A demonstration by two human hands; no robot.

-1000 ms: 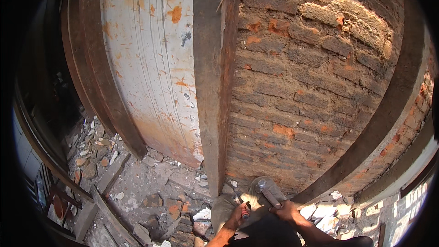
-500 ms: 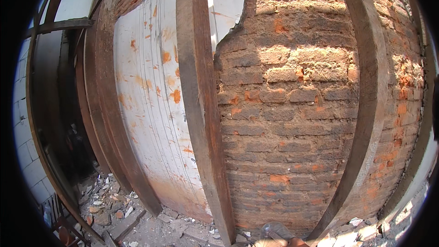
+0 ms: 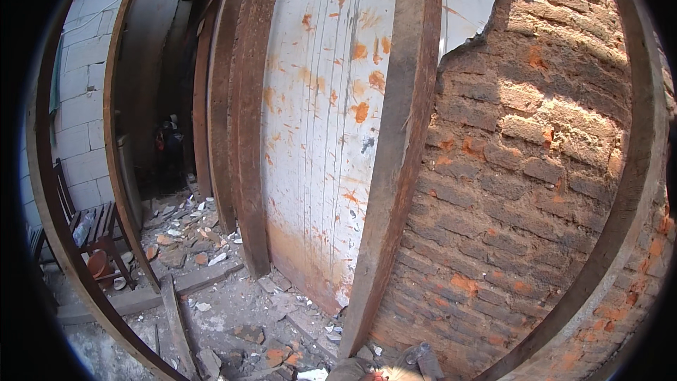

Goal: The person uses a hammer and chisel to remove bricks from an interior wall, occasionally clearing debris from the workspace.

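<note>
Grey tool (image 3: pixel 427 363) at lower edge — brick wall (image 3: pixel 486 240) behind, wooden post (image 3: pixel 398 169), rubble (image 3: pixel 173 258)

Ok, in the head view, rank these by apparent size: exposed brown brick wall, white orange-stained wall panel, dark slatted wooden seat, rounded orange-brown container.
1. Exposed brown brick wall
2. White orange-stained wall panel
3. Dark slatted wooden seat
4. Rounded orange-brown container

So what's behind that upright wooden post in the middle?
Behind the wooden post, a stained white wall surface shows on its left and bare brickwork on most of its right, with some white above. The strip directly behind is covered.
</note>
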